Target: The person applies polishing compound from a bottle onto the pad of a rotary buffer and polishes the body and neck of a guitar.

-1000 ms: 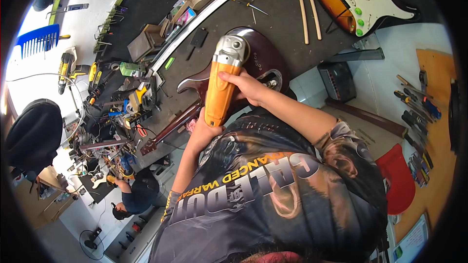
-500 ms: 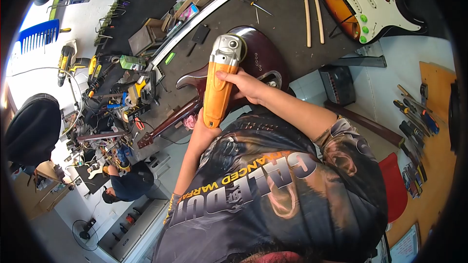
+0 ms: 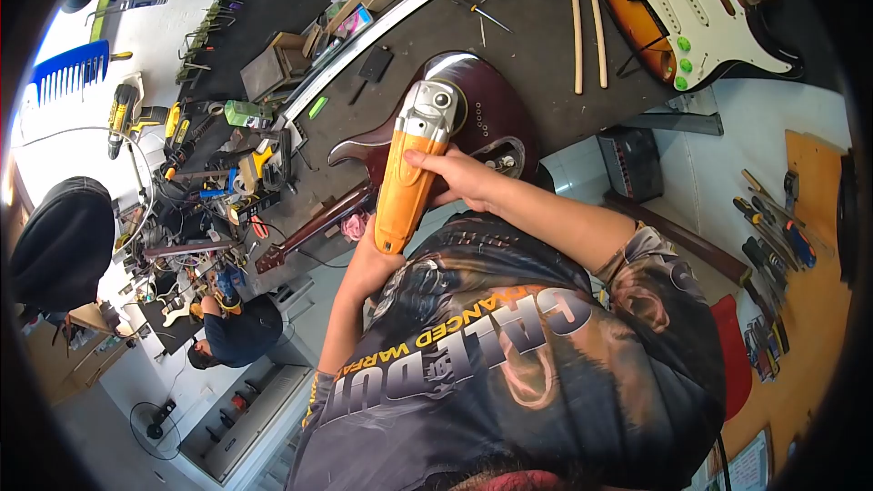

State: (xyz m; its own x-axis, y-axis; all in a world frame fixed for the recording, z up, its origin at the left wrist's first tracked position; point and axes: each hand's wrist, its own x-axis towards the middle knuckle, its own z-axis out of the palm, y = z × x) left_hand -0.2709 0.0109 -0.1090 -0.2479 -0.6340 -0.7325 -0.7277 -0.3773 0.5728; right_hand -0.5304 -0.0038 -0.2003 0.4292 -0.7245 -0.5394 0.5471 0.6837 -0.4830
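Note:
An orange angle grinder (image 3: pixel 406 184) with a silver head lies over the body of a dark red electric guitar (image 3: pixel 498 100). Its disc or pad is mostly hidden under the head. My right hand (image 3: pixel 466 176) wraps round the middle of the tool, thumb on top. Around the rear end of the casing my left hand (image 3: pixel 371 265) is closed, its fingers largely hidden beneath. The guitar lies flat on the dark workbench (image 3: pixel 536 45), its neck (image 3: pixel 327 220) pointing to the lower left.
A sunburst guitar body (image 3: pixel 700 18) lies at the upper right, with two wooden sticks (image 3: pixel 587 32) beside it. A long metal straightedge (image 3: pixel 382 32) and cluttered tools (image 3: pixel 227 164) are on the left. Another person (image 3: pixel 238 332) works at the lower left.
The grinder has slid a little toward me over the guitar body, both hands moving with it and keeping their grip. The camera view has shifted slightly.

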